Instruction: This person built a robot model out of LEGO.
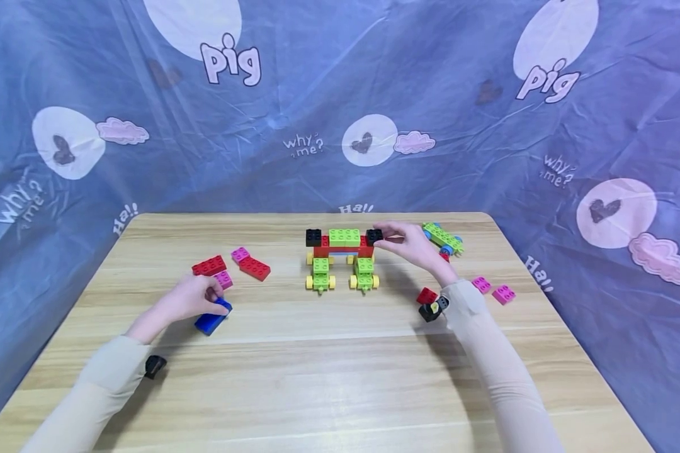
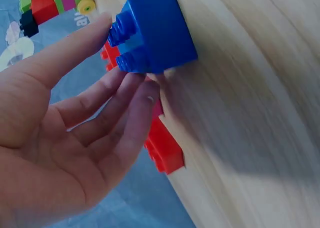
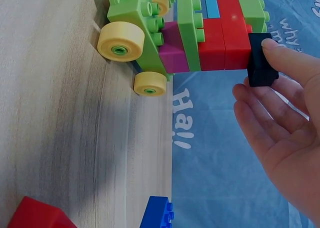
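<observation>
Between thumb and fingers, my left hand (image 1: 189, 296) pinches a blue building block (image 1: 212, 318); its studs face the palm in the left wrist view. The block is tilted low over the table at left. My right hand (image 1: 410, 242) holds a black building block (image 3: 262, 60) by its sides, at the top right corner of a built structure (image 1: 340, 247). That block touches the red blocks (image 3: 225, 45) beside it; whether it is fully pressed down I cannot tell. The structure stands on green wheeled bases (image 1: 364, 275) with yellow wheels, and another black block (image 1: 313, 237) tops its left corner.
Red blocks (image 1: 255, 268) and pink blocks (image 1: 240, 254) lie beyond my left hand. At right are a green wheeled base (image 1: 443, 238) with blue wheels, pink blocks (image 1: 504, 294) and a red block (image 1: 427, 295). A printed blue cloth (image 1: 328, 94) hangs behind the wooden table (image 1: 328, 377).
</observation>
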`<state>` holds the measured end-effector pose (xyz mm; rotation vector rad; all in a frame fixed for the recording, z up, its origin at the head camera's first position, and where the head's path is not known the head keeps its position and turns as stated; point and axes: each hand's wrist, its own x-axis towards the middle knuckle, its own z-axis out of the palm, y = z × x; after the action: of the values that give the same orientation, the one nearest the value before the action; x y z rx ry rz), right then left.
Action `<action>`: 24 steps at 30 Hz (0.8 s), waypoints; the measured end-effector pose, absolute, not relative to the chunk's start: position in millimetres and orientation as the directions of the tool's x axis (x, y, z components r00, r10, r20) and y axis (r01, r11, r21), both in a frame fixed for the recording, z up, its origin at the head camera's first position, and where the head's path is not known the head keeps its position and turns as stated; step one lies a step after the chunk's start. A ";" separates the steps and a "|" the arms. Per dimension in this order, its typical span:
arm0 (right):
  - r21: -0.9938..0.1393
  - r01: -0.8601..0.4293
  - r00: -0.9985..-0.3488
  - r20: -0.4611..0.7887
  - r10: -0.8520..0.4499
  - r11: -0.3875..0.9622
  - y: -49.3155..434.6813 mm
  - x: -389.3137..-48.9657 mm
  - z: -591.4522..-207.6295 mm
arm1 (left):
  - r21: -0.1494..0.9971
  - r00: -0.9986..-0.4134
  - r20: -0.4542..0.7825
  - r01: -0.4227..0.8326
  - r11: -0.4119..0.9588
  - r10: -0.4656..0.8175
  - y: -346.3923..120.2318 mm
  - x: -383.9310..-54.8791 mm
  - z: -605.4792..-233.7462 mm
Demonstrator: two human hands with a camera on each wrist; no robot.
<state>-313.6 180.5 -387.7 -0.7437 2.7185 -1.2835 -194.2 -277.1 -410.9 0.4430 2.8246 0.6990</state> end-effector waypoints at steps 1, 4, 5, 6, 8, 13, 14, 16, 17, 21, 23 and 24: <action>-0.741 -0.400 -0.883 0.155 -0.443 0.539 180.2 -313.7 -387.4 | 0.485 -0.931 -0.121 0.247 0.839 0.344 -274.6 -194.5 -410.7; -0.750 -0.390 -0.885 0.147 -0.441 0.534 178.9 -313.5 -386.7 | 0.489 -0.913 -0.090 0.306 0.817 0.397 -264.5 -197.9 -413.1; -0.753 -0.388 -0.886 0.147 -0.440 0.531 178.7 -313.2 -386.5 | 0.490 -0.905 -0.073 0.333 0.806 0.419 -260.5 -199.8 -414.7; -0.757 -0.387 -0.886 0.148 -0.439 0.527 178.5 -313.0 -386.3 | 0.491 -0.896 -0.056 0.360 0.794 0.441 -256.4 -201.8 -416.8; -0.757 -0.385 -0.888 0.148 -0.435 0.528 178.3 -312.4 -386.3 | 0.502 -0.873 -0.031 0.407 0.763 0.486 -248.0 -205.2 -420.6; -0.746 -0.399 -0.882 0.153 -0.445 0.533 178.1 -312.4 -387.3 | 0.510 -0.833 0.024 0.486 0.710 0.553 -235.5 -209.2 -428.2; -0.743 -0.405 -0.879 0.157 -0.449 0.533 178.1 -312.4 -387.5 | 0.507 -0.831 0.033 0.493 0.707 0.555 -235.5 -209.3 -429.1; -0.735 -0.418 -0.874 0.165 -0.457 0.534 177.8 -312.7 -387.7 | 0.501 -0.833 0.043 0.496 0.710 0.551 -237.6 -208.9 -429.9; -0.733 -0.422 -0.872 0.167 -0.460 0.534 177.7 -312.5 -387.4 | 0.498 -0.835 0.044 0.494 0.713 0.548 -239.5 -208.5 -429.9; -0.737 -0.418 -0.872 0.162 -0.461 0.532 178.9 -311.8 -385.6 | 0.498 -0.844 0.024 0.475 0.726 0.536 -248.1 -206.4 -428.5; -0.739 -0.412 -0.875 0.158 -0.458 0.533 179.9 -311.3 -384.7 | 0.501 -0.846 0.004 0.463 0.732 0.532 -251.2 -205.2 -427.7; -0.739 -0.410 -0.877 0.157 -0.455 0.535 180.3 -311.3 -384.6 | 0.502 -0.847 -0.007 0.457 0.734 0.532 -252.3 -204.6 -427.1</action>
<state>-311.3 180.3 -384.6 -0.7623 2.7038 -1.2801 -204.6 -252.3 -427.1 0.7988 2.7840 0.7469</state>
